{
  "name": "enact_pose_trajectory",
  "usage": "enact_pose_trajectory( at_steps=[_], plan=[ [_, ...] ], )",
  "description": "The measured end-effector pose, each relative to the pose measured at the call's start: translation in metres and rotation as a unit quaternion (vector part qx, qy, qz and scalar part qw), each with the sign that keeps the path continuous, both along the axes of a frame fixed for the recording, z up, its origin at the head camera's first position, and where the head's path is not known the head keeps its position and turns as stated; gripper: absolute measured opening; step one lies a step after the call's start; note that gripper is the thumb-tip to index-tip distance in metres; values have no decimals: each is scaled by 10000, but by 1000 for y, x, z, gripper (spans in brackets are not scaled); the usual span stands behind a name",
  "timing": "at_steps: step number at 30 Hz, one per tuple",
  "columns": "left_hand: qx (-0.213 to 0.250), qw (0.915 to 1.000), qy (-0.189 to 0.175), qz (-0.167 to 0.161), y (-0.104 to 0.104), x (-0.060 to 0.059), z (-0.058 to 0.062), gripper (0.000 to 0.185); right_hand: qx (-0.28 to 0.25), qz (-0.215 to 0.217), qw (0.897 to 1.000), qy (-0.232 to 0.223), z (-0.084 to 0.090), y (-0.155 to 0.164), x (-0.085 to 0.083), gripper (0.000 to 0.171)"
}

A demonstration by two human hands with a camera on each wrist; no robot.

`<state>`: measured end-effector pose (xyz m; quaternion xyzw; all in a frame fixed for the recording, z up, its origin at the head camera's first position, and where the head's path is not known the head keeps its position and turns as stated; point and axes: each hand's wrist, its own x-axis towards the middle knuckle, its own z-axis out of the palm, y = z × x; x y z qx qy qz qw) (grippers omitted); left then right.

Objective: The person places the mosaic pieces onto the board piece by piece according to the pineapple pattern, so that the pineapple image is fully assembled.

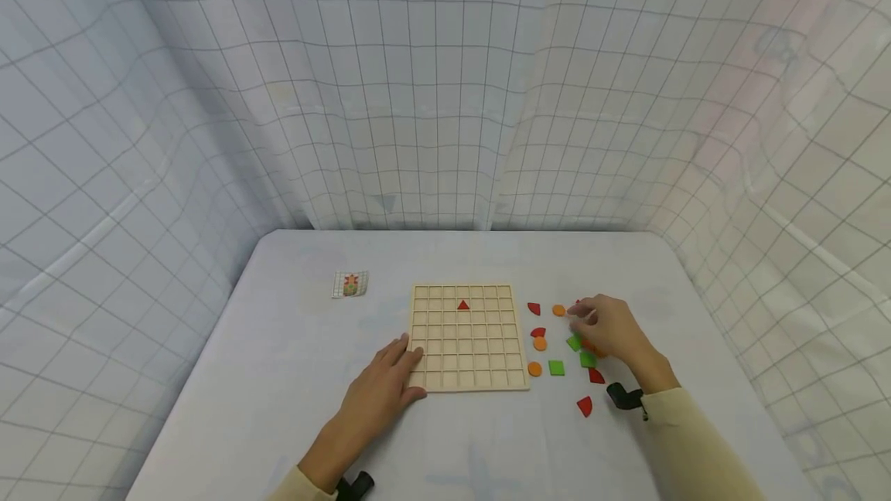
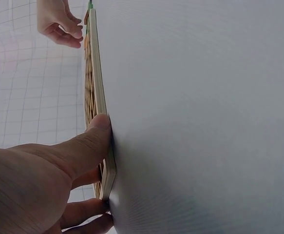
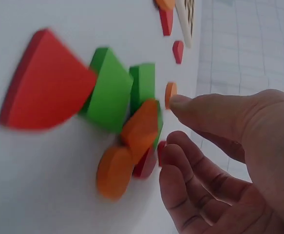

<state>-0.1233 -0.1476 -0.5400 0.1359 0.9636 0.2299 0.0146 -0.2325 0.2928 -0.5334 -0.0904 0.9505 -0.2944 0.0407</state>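
A pale wooden grid board (image 1: 469,352) lies in the middle of the table with one red triangle (image 1: 462,305) in an upper cell. My left hand (image 1: 381,383) rests at its lower left corner, fingers fairly straight, thumb touching the front edge (image 2: 99,73). Over the loose pieces to the board's right hovers my right hand (image 1: 607,325), its thumb apart from its loosely bent fingers. Nothing shows between them. In the right wrist view the thumb tip overlaps a small orange disc (image 3: 170,92). Green pieces (image 3: 107,90), orange pieces (image 3: 115,173) and a red quarter circle (image 3: 49,83) lie close by.
A small card (image 1: 350,284) with a coloured grid picture lies at the back left. Between board and right hand are several loose pieces, among them a green square (image 1: 556,368) and an orange disc (image 1: 534,369). Grid-patterned curtains (image 1: 445,99) surround the white table.
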Motion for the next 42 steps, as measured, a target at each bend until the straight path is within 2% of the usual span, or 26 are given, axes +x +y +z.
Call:
enact_pose_trajectory(
  at_steps=[9,16,20,25,31,37,42],
  plan=[
    [11,10000,-32,-8,2,0,-5,68,136,197,9997,-63,-1,28,15,17],
    [14,10000,0,35,2,1,-4,68,127,348,9993,56,-3,37,27,25],
    [48,10000,60,30,1,2,-5,67,139,559,9983,120,-3,40,31,21],
    [72,9999,99,1,0,3,-2,66,138,750,9969,196,-3,42,34,18],
    [104,9999,127,-44,-1,2,-2,66,282,769,9966,123,-1,43,32,15],
    [73,9999,73,-25,0,1,-3,66,326,950,9949,64,3,39,30,19],
    [29,10000,40,5,0,0,-4,66,374,987,9944,51,0,37,29,22]
  ],
)
